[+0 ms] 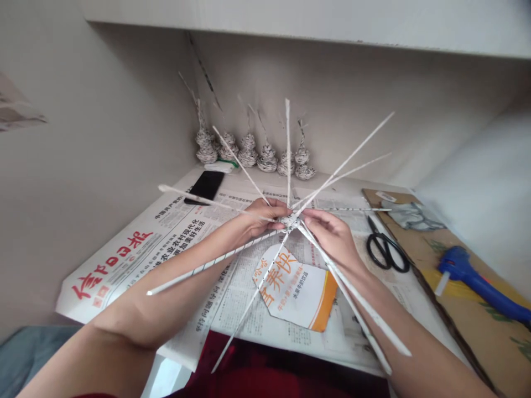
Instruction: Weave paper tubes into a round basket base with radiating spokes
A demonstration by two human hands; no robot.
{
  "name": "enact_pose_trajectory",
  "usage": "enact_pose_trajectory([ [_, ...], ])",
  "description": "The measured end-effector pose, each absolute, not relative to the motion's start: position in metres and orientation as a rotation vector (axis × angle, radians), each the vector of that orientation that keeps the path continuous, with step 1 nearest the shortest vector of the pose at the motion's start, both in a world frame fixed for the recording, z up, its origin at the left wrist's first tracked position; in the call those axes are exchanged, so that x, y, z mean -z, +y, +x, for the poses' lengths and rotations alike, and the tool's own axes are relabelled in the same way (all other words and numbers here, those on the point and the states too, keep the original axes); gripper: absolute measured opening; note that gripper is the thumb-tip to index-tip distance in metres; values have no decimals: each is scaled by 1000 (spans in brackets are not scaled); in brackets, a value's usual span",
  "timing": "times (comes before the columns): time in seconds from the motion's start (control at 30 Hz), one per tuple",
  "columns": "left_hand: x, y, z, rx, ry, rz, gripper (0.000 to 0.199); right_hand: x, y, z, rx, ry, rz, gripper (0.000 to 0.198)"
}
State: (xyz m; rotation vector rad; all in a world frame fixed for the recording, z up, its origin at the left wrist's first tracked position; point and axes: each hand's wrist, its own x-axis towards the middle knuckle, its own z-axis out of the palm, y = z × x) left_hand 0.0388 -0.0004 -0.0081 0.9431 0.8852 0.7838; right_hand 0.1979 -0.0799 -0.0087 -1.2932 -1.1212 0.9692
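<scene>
Your left hand (pixel 262 209) and right hand (pixel 335 229) pinch the white, radiating rolled-paper framework (pixel 294 220) centrally; keep it tight, evenly fanned.

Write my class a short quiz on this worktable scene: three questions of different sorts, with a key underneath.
1. True or false: the black-handled scissors lie nearer the right hand than the left hand.

2. What do both hands hold where it crosses in the middle?
A) the scissors
B) a bundle of thin pale rods
C) a phone

3. Fill in the one missing word: the blue glue gun lies on a sheet of brown ... .

Key
1. True
2. B
3. cardboard
</scene>
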Motion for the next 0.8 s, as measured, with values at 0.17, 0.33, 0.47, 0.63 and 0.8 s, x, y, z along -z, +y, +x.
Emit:
enact_pose_trajectory([
  [0.17,4,2,35,-832,758,823,6,3,-77,204,-1023,-960,-1201,31],
  [0.33,-3,3,36,-1016,707,642,7,-3,-69,217,-1040,-713,-1119,31],
  [0.47,-4,0,42,-1095,632,590,6,1,-75,211,-1296,-897,-1143,34],
  [0.63,2,-9,51,-1094,616,586,9,5,-85,197,-1429,-1068,-1000,44],
  [0.8,4,-21,59,-1029,634,584,9,12,-80,194,-1165,-1101,-1131,35],
])
